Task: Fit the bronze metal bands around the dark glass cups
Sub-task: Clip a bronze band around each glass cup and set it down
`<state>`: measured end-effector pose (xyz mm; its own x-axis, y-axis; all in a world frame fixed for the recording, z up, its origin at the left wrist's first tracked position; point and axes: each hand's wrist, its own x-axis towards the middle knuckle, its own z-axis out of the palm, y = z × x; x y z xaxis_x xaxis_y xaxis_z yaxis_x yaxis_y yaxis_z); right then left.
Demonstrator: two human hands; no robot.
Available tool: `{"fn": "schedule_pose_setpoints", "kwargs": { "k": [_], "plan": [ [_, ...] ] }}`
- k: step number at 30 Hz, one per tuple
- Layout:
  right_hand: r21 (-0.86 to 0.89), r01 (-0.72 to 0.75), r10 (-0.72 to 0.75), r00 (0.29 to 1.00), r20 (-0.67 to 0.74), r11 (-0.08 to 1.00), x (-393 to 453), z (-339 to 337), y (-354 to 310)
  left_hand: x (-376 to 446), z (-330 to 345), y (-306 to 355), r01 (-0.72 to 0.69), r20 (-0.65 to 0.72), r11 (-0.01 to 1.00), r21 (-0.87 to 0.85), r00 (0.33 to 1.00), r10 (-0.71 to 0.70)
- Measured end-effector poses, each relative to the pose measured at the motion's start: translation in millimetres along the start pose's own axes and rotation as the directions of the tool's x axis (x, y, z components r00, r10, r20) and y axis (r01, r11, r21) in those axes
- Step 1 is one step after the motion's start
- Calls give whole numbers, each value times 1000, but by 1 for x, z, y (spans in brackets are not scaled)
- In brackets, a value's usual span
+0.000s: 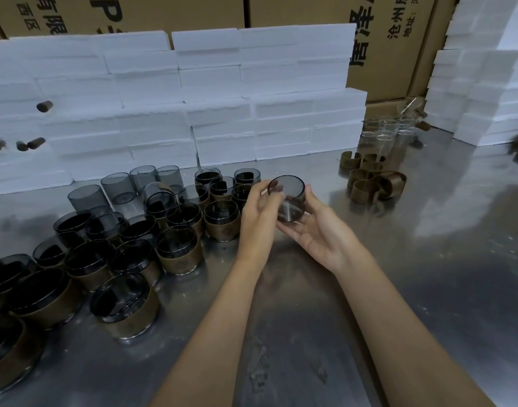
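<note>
Both of the person's hands meet over the middle of the shiny steel desk (428, 289), holding one dark smoked-glass cup (287, 201) just above its surface. The cup is tilted, its open mouth turned up and toward the viewer, and it wears no band. The left hand (259, 217) pinches the cup near its rim, fingertips curled onto the glass. The right hand (319, 230) lies palm-up beneath and beside the cup, cradling its base, with the thumb against the side.

To the left stands a crowd of dark glass cups already wrapped in bronze metal bands (178, 251), packed close together and running off toward the near left corner. Behind them a few bare grey glass cups (119, 189) stand upright, without bands.

Well off to the right lies a small heap of loose bronze metal bands (369, 177), open C-shaped rings touching one another. Beyond those, a cluster of clear glass cups (387, 133) sits near the back of the desk.

A wall of white foam blocks (222, 98) is stacked along the back, with brown cardboard cartons (398, 39) printed in black characters behind it.
</note>
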<state>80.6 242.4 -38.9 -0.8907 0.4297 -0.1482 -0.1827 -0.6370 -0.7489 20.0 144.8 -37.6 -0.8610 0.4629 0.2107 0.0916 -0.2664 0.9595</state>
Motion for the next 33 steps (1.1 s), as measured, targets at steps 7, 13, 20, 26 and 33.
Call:
{"fn": "schedule_pose_setpoints", "kwargs": {
  "k": [7,13,20,26,33],
  "plan": [
    [-170,87,-83,996,32,982,-2,1,-2,-2,-1,-3,21,36,1000,0,999,-21],
    [-269,171,-164,985,50,948,-7,6,-4,3,-2,-4,118,-28,991,-59,992,-120],
    [-181,232,-243,969,-44,956,-4,4,-1,9,0,-8,183,-18,979,-88,983,-185],
    [-602,305,-490,855,-168,738,2,2,6,4,9,-7,177,66,972,-154,984,-168],
    [-828,349,-627,779,-3,438,1,6,17,7,1,-8,382,170,822,-422,924,-343]
  ]
}}
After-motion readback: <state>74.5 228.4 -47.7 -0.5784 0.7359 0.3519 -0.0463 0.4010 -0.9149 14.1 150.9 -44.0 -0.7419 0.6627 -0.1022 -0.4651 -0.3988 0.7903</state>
